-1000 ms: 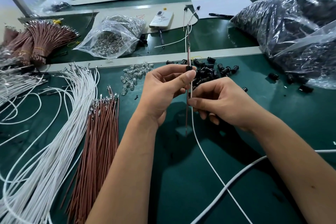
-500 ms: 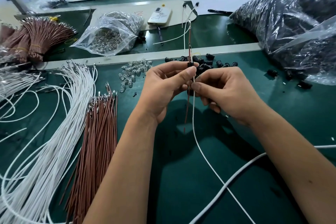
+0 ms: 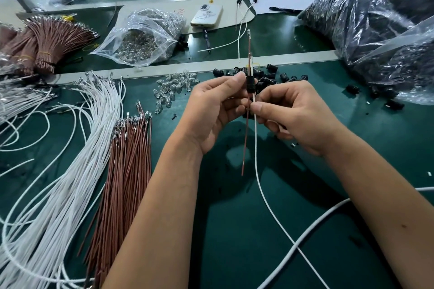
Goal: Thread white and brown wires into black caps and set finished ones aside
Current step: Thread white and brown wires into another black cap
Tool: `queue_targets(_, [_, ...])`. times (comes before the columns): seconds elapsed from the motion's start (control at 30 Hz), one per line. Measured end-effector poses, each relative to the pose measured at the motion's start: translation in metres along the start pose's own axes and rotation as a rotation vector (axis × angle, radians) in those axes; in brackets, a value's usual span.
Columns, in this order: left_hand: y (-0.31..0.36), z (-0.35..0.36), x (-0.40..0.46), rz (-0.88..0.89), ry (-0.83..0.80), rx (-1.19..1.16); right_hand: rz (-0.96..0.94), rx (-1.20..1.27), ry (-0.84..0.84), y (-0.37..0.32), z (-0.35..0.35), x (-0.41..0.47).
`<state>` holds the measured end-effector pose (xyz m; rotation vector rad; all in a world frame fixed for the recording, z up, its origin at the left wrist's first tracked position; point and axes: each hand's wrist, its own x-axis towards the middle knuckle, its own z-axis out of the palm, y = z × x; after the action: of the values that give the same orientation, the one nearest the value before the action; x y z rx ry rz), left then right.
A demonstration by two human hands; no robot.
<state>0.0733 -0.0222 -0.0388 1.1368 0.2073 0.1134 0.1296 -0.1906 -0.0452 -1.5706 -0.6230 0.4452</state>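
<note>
We hold the black cap [image 3: 249, 84] upright above the green mat [image 3: 234, 230], pinched at its side by the fingertips of our left hand [image 3: 212, 110]. The brown wire [image 3: 245, 138] and the white wire [image 3: 256, 148] both run through it, their long axes near vertical, metal ends poking out above the cap and tails hanging below. Our right hand [image 3: 293, 117] sits just beside and slightly lower, thumb and forefinger closed on the white wire right under the cap. So the cap lies just above those right fingers, in line with the wire, and the left hand is the nearer one to it; any further feeding would go straight up along that axis, we judge.

Loose caps [image 3: 270, 75] lie just behind our hands, clear bulbs [image 3: 173, 87] to the left. White wires [image 3: 70, 148] and brown ones [image 3: 129, 159] are heaped further left. Two finished pieces [image 3: 242, 16] rest well behind, near a phone [image 3: 206, 15].
</note>
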Motion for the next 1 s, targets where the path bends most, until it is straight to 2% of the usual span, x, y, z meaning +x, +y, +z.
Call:
queue_targets(0.6, [-0.0027,-0.0012,-0.0025,0.148,-0.021,-0.024,0.007,-0.062,-0.099,0.0009,0.0008,-0.0015])
queue_targets(1.0, [-0.0039,0.0006,-0.0032,0.179,-0.010,-0.016,0.011,-0.048,-0.147,0.0011,-0.0034,-0.0019])
